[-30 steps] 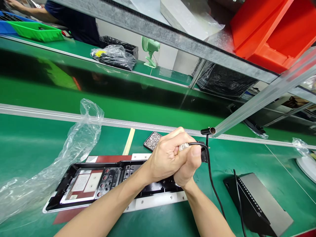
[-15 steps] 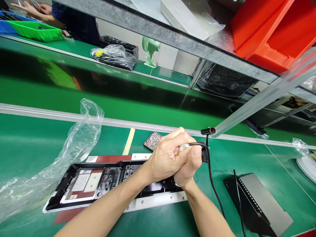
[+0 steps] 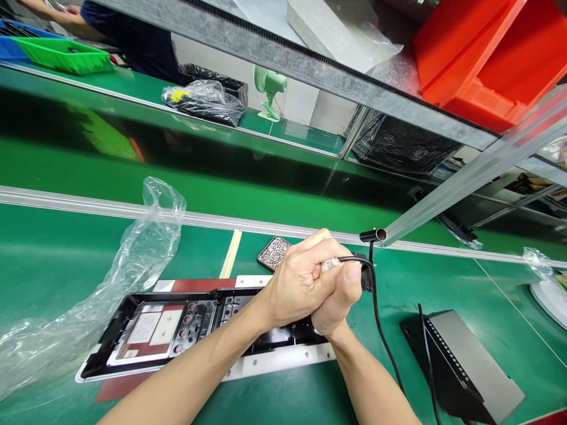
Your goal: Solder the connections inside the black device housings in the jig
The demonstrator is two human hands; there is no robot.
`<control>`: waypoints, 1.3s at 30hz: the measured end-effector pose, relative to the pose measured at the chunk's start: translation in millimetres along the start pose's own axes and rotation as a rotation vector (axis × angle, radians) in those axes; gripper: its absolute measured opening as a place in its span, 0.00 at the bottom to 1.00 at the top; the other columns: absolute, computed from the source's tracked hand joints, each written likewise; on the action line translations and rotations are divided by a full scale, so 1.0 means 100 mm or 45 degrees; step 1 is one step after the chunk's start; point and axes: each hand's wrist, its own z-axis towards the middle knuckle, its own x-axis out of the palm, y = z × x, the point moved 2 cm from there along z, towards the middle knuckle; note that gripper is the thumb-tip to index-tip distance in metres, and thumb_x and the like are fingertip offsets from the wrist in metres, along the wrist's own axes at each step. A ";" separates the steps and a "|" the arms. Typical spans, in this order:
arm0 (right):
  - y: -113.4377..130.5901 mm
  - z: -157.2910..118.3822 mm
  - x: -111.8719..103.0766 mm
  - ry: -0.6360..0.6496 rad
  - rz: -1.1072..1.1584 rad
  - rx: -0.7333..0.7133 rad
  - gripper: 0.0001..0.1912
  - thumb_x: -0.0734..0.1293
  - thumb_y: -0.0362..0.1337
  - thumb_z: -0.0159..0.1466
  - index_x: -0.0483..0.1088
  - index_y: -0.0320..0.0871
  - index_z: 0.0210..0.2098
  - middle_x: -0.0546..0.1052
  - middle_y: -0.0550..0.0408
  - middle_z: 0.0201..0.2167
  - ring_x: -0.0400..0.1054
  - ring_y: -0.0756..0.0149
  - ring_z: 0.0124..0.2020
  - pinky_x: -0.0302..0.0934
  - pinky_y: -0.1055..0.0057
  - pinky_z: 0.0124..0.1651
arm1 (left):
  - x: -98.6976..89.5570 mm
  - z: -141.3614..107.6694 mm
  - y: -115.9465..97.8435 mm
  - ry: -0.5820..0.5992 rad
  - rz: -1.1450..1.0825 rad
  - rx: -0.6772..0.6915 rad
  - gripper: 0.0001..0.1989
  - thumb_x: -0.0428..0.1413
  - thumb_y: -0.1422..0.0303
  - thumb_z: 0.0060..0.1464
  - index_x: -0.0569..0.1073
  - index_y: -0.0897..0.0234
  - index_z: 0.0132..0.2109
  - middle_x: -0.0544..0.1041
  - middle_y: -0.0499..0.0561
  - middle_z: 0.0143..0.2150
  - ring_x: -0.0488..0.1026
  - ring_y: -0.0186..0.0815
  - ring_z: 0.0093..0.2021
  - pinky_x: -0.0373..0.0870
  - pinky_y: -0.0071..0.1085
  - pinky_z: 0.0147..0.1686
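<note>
My left hand (image 3: 295,280) and my right hand (image 3: 339,298) are pressed together above the workpiece, both with closed fingers. Between them is a black cable (image 3: 375,307), with a whitish, crumpled-looking piece (image 3: 330,264) at its upper end. From my right thumb the cable bends over and runs down to the right. Whatever else my fingers enclose is hidden. Below my wrists lies a long black plastic housing (image 3: 106,348) with a white edge, on white and brown-red strips. My forearms cover part of its middle and right end.
Clear plastic wrap (image 3: 128,260) lies at left. Behind my hands are a small tray of metallic granules (image 3: 273,252) and a black tube holder (image 3: 373,235). A black-and-grey box (image 3: 473,354) sits at right. A metal shelf (image 3: 310,62) with a red bin (image 3: 469,59) overhangs. A co-worker (image 3: 128,41) stands beyond.
My hands keep the same grip on the cable. The co-worker's hands at the upper left have shifted partly out of view.
</note>
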 end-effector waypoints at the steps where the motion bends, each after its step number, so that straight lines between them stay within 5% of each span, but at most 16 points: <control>1: 0.00 0.00 0.00 0.001 0.000 0.001 0.26 0.53 0.57 0.71 0.63 0.46 0.26 0.67 0.59 0.21 0.61 0.67 0.23 0.53 0.66 0.26 | 0.00 0.00 0.00 0.001 0.001 0.001 0.13 0.52 0.62 0.68 0.77 0.63 0.40 0.75 0.52 0.35 0.70 0.36 0.37 0.69 0.33 0.37; 39: -0.03 -0.01 -0.03 0.016 0.062 -0.048 0.25 0.54 0.54 0.72 0.65 0.46 0.27 0.68 0.58 0.24 0.62 0.67 0.25 0.57 0.67 0.26 | 0.02 -0.01 -0.02 0.006 -0.003 -0.020 0.10 0.55 0.65 0.66 0.78 0.65 0.41 0.74 0.51 0.35 0.71 0.34 0.37 0.68 0.32 0.37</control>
